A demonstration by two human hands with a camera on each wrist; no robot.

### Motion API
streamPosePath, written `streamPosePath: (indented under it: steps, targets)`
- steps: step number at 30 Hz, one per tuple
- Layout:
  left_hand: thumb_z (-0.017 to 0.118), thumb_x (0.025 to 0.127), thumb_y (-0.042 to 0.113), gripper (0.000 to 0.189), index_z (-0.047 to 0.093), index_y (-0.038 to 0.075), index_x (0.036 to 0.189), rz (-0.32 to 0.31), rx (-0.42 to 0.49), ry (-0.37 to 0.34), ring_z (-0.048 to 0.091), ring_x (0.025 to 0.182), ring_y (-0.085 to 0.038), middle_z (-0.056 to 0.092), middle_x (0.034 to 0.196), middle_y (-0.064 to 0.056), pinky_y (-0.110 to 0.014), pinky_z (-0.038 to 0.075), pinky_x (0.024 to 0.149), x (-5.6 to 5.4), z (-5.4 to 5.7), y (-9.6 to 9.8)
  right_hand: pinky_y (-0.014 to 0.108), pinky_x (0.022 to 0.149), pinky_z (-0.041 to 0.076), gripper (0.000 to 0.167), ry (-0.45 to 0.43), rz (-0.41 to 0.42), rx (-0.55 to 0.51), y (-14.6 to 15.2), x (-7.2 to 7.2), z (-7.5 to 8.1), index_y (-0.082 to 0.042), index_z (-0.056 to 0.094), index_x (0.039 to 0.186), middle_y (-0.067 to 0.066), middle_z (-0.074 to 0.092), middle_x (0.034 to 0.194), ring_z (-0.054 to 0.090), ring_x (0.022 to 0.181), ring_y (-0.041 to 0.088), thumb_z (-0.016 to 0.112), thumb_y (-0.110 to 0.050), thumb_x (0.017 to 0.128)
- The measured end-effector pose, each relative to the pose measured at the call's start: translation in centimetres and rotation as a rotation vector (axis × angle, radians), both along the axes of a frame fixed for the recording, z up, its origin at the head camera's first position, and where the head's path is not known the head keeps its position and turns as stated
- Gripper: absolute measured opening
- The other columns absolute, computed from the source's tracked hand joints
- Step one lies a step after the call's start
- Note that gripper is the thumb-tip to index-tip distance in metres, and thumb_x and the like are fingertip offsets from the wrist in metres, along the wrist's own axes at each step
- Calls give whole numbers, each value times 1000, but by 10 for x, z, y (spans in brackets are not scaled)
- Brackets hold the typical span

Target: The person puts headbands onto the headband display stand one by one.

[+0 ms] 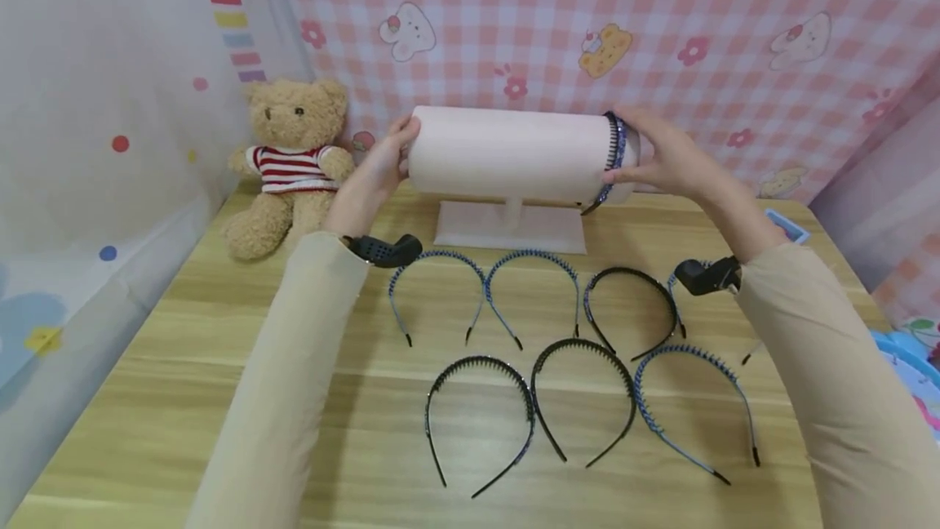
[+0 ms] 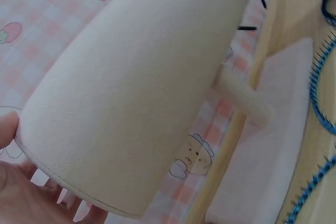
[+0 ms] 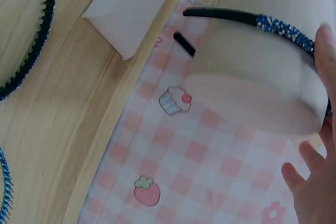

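A white cylindrical headband display stand [image 1: 507,155] stands at the back of the table. My left hand [image 1: 378,166] grips its left end, thumb on the near side of the rim and fingers at the end face in the left wrist view. Near the right end, a black headband with blue glitter [image 1: 617,155] sits around the cylinder. My right hand [image 1: 664,155] holds this headband, its thumb on the front and its other fingers toward the top and back. Both black tips of the headband [image 3: 286,29] stick out below the cylinder in the right wrist view.
Several blue and black toothed headbands [image 1: 532,255] lie in two rows on the wooden table [image 1: 352,447] before the stand's flat base [image 1: 470,227]. A teddy bear [image 1: 297,162] sits at the back left. A blue plastic item [image 1: 787,225] lies behind my right forearm.
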State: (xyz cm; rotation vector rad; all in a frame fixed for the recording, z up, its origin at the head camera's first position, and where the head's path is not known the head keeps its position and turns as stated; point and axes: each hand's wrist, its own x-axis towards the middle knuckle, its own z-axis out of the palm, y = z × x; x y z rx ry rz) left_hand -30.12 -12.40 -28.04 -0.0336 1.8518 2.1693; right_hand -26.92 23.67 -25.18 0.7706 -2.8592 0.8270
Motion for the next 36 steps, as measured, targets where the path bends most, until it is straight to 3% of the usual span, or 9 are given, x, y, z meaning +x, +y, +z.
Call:
streamPosePath:
  steps: [3, 6, 8, 11, 15, 22, 31, 36]
  targets:
    - [39, 97, 36, 60, 10, 23, 147, -6, 16, -5, 41, 97, -7, 38, 132, 2, -23, 32, 89, 0, 1, 0, 50, 110, 19, 91, 41, 10, 13, -2, 0, -3, -3, 25, 143, 22, 29, 145, 28, 133, 39, 78, -21, 72]
    - [40, 97, 35, 58, 12, 22, 146, -11, 52, 8, 41, 78, -5, 46, 102, 6, -19, 33, 74, 2, 0, -1, 50, 109, 22, 90, 85, 13, 29, -8, 0, -4, -2, 29, 142, 22, 33, 143, 32, 131, 40, 80, -20, 70]
    - [40, 97, 34, 57, 14, 21, 146, -12, 89, 21, 37, 65, -5, 42, 82, 8, -17, 30, 63, 3, -1, -3, 49, 110, 21, 90, 109, 3, 63, -15, -1, -3, -2, 30, 141, 21, 34, 143, 32, 130, 39, 80, -23, 70]
    - [38, 98, 33, 53, 16, 20, 144, -14, 126, 40, 28, 53, -7, 34, 67, 7, -18, 23, 53, 6, -2, -7, 46, 112, 15, 90, 137, -6, 124, -27, -4, -1, -3, 31, 141, 19, 34, 144, 30, 133, 37, 79, -30, 70]
    - [37, 98, 32, 50, 17, 19, 143, -5, 146, 48, 26, 52, -7, 32, 64, 7, -17, 21, 52, 7, -2, -9, 44, 114, 9, 92, 133, -17, 172, -45, -7, 1, -3, 29, 142, 17, 31, 146, 26, 136, 33, 78, -35, 71]
    - [39, 97, 33, 55, 14, 20, 144, 15, 129, 24, 24, 46, -7, 30, 59, 7, -18, 20, 49, 2, -5, -6, 45, 114, 12, 96, 100, -19, 166, -72, -8, -1, -5, 26, 143, 14, 29, 148, 25, 137, 32, 75, -44, 70]
    - [39, 97, 34, 53, 17, 21, 144, 10, 141, 34, 22, 47, -9, 31, 57, 7, -19, 20, 50, 4, -6, -5, 41, 114, 14, 99, 158, 56, 182, -107, -12, -3, 0, 26, 141, 14, 34, 145, 31, 135, 29, 75, -46, 69]
    - [40, 97, 34, 57, 14, 22, 145, -1, 146, 21, 24, 47, -8, 32, 57, 7, -17, 21, 49, 3, -6, -2, 42, 115, 8, 96, 162, 104, 225, -121, -11, -2, -1, 23, 142, 15, 27, 148, 24, 138, 27, 71, -46, 73]
